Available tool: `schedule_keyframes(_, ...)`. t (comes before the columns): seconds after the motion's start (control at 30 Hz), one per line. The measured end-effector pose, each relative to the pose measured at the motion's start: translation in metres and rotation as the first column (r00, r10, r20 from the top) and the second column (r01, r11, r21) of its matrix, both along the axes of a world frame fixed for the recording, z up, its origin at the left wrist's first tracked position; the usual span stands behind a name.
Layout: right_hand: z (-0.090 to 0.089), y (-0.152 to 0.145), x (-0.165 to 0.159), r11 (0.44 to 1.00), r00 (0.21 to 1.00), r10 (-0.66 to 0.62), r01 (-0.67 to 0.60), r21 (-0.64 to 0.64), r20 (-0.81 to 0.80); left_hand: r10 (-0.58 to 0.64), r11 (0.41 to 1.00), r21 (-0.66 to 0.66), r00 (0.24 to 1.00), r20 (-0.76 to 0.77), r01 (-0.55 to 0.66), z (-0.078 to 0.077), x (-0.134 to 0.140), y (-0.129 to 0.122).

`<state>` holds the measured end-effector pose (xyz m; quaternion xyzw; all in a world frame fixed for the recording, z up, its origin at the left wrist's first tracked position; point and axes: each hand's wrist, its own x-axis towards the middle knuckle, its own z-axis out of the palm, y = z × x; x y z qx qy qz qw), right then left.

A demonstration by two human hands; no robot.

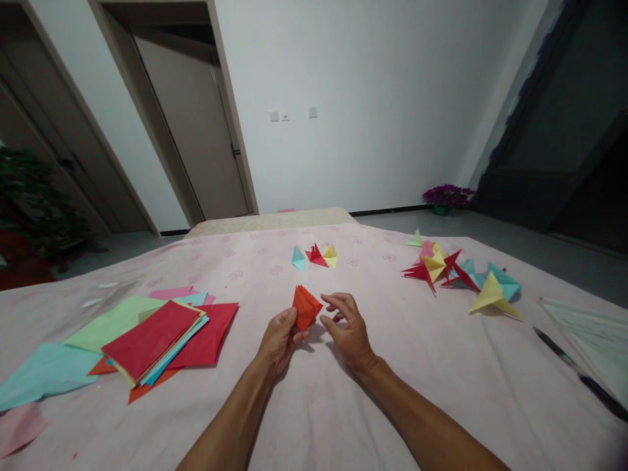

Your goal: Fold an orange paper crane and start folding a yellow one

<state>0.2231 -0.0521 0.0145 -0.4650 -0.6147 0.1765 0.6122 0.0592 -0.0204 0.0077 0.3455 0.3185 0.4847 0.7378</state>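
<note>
A folded piece of orange origami paper (307,307) is pinched between the thumb and fingers of my left hand (280,339), held just above the pink cloth. My right hand (349,330) is close by on its right side, thumb and fingers apart, with nothing seen between them. The fingertips are near the paper's right corner; a small gap appears to separate them. Beyond my hands stand small folded figures: a light blue one (298,258), a red one (316,255) and a yellow one (330,256).
Loose coloured paper sheets (154,337) lie in a pile on the left. Several folded paper figures (436,265) are heaped on the right. A black-handled knife or pen-like tool (579,373) lies at the right beside a clear plastic sheet or bag (596,337).
</note>
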Motion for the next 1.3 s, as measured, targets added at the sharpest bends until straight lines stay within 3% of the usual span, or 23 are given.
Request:
schedule_keyframes(0.17,0.002,0.001,0.011,0.996,0.992,0.067,-0.072,0.046,0.103,-0.138,0.990,-0.016,0.990,-0.006,0.137,-0.001,-0.005,0.002)
schedule_keyframes(0.47,0.004,0.000,0.017,0.976,0.968,0.129,-0.162,0.145,0.216,-0.201,0.979,-0.006,0.977,-0.069,0.201,0.005,-0.004,-0.001)
schedule_keyframes(1.0,0.004,-0.001,0.018,0.985,0.959,0.089,-0.125,0.118,0.268,-0.239,0.970,0.029,0.967,-0.087,0.242,0.003,-0.007,-0.001)
schedule_keyframes(1.13,0.007,-0.002,0.025,0.974,0.927,0.059,-0.134,0.181,0.370,-0.248,0.967,0.042,0.965,-0.081,0.252,0.004,-0.007,-0.001)
schedule_keyframes(1.3,0.017,-0.007,0.030,0.964,0.843,0.103,-0.216,0.156,0.528,-0.219,0.973,0.049,0.972,-0.089,0.224,0.005,-0.007,-0.002)
